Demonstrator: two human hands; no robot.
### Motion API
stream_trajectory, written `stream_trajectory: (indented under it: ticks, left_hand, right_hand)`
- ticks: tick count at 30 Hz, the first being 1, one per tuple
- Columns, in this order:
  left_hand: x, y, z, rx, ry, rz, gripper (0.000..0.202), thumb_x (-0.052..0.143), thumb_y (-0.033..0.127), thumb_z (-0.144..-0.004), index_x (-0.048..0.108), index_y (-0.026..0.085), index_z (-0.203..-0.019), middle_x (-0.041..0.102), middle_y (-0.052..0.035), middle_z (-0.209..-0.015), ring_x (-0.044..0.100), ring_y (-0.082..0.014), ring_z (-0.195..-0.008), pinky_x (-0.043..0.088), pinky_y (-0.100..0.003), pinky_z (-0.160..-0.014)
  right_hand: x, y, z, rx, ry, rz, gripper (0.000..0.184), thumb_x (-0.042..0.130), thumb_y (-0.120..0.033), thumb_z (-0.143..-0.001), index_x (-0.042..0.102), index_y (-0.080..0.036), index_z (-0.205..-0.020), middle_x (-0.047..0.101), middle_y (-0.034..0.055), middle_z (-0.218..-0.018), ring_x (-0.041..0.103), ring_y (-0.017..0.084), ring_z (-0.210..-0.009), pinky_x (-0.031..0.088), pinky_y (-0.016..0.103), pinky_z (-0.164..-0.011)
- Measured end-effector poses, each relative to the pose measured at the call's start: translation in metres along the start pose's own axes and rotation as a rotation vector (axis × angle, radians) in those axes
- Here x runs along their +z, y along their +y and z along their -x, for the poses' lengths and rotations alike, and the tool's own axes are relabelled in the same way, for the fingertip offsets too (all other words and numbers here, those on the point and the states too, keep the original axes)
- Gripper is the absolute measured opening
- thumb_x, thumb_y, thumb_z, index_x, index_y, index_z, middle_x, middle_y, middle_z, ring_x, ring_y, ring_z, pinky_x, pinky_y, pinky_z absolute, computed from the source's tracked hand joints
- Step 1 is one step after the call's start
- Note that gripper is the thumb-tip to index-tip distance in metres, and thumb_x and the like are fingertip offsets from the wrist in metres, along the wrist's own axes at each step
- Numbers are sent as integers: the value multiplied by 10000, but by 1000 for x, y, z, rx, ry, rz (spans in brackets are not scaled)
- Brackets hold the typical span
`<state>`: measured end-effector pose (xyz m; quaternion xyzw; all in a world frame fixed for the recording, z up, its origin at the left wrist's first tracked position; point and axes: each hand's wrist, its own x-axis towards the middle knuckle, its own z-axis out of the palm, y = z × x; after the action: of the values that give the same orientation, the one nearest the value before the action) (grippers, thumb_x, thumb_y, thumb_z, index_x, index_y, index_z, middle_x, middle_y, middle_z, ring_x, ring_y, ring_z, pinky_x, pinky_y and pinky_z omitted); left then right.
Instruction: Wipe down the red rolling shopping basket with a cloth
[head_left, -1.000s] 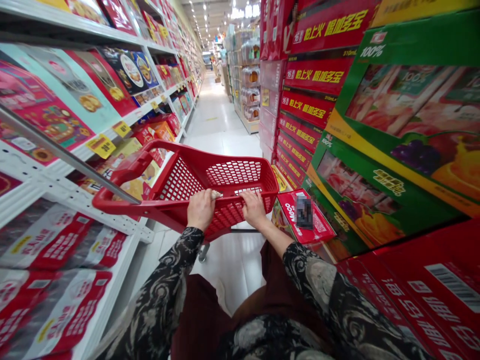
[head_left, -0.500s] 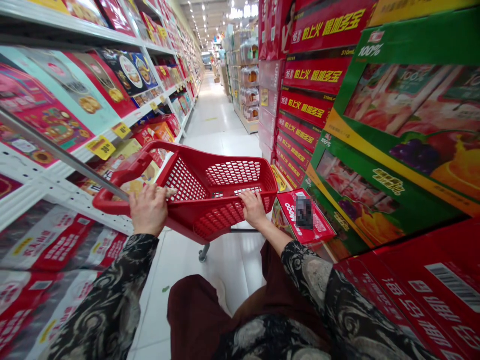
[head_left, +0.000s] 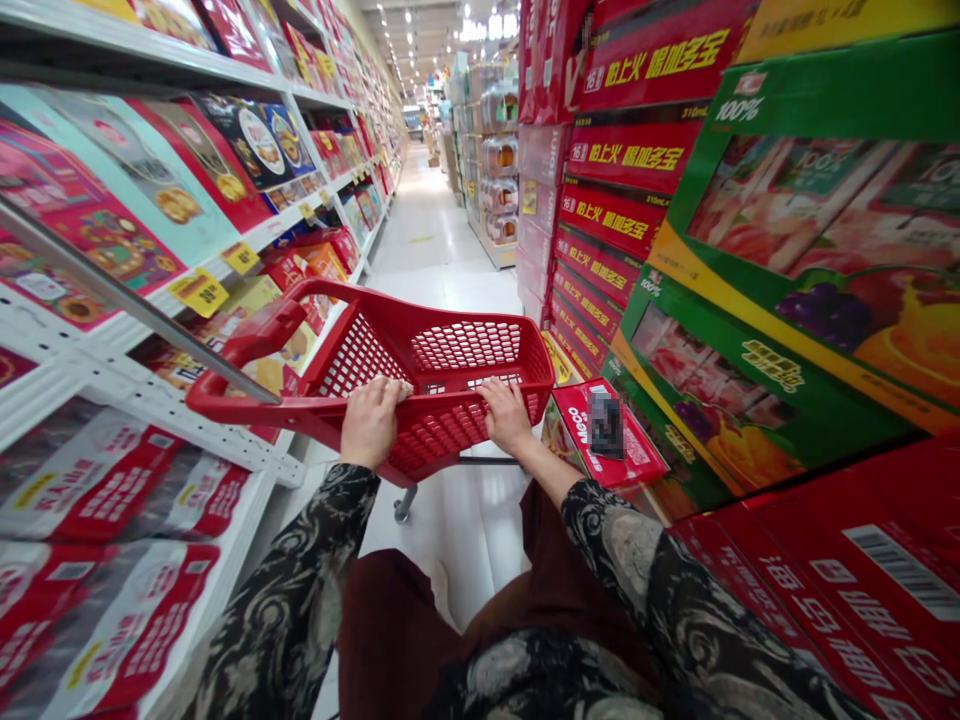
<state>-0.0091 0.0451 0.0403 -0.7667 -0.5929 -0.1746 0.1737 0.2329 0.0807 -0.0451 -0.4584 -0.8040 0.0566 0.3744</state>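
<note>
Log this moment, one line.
left hand: holding small pale item, on near rim of red perforated plastic shopping cart; right hand: fingers over same rim; right of cart: red rectangular carton

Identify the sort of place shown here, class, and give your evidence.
Most likely a supermarket: a red shopping cart, yellow price tags on the shelving, and stacked red cartons.

Pretty bright in here, with ceiling lights (head_left: 409, 14) overhead and glare off the floor (head_left: 435, 215). Cart (head_left: 442, 401) looks sharp enough; the floor's far end goes soft. Wide lens stretches the shelf (head_left: 82, 365) at its near end, and pixelation hides part of the flat red box (head_left: 639, 446).
</note>
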Motion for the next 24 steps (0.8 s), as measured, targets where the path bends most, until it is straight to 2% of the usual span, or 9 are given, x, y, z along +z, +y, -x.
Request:
stream_trajectory:
  ticks: [2,6,8,10,16,18,20,24]
  left_hand:
    - [-6,-10,1,-37,19,-1,387,361,148,-828,540,117,-1169,532,-187,-1238,477,-283,-1143,359,-437,-963]
    - [-20,-36,4,-207,102,-83,391,339,187,-856,526,105,-1190,505,-203,-1274,453,-323,-1174,339,-488,-969]
    - [-22,-38,5,-255,93,-97,387,348,194,-857,530,95,-1183,499,-217,-1275,444,-340,-1184,323,-517,-980]
    - [-18,-29,4,-261,62,-70,375,359,183,-851,542,93,-1165,499,-224,-1272,430,-340,-1205,307,-526,-1003]
    - [7,29,-3,-157,-23,-5,379,342,126,-849,539,99,-1172,496,-206,-1292,391,-306,-1261,295,-491,-1041]
    - [13,39,-5,-118,-38,-3,390,324,129,-861,527,99,-1192,502,-196,-1294,392,-297,-1263,308,-479,-1034]
    - [14,39,-6,-80,-44,-5,400,316,134,-866,520,90,-1207,508,-189,-1294,404,-292,-1253,319,-456,-1031]
    - [9,19,-5,-103,-5,-23,401,336,144,-853,535,97,-1198,529,-187,-1268,472,-285,-1179,366,-428,-990]
  right_hand:
    - [-1,1,0,-19,-14,8,531,436,-59,-720,531,-141,-1236,526,97,-1321,372,228,-1299,178,461,-1095]
    - [0,1,0,-12,-13,11,533,438,-58,-720,528,-144,-1238,532,95,-1314,378,226,-1295,186,459,-1094]
    - [1,1,1,-2,2,14,527,436,-58,-715,536,-140,-1226,536,96,-1308,381,230,-1293,188,461,-1094]
    - [2,0,1,-1,12,18,523,433,-56,-713,541,-135,-1219,539,100,-1305,382,234,-1294,191,467,-1093]
    - [-1,-6,0,19,9,29,528,427,-55,-730,525,-127,-1244,538,110,-1309,381,246,-1300,193,486,-1092]
    - [-3,-7,-1,20,0,36,523,430,-55,-730,529,-121,-1239,535,116,-1311,381,249,-1300,194,488,-1092]
    - [-4,-6,0,7,-18,37,523,431,-50,-730,530,-124,-1238,531,112,-1316,375,245,-1304,189,489,-1094]
    - [-3,-3,1,-4,-48,32,541,436,-45,-732,513,-134,-1260,513,105,-1336,347,231,-1322,174,481,-1103]
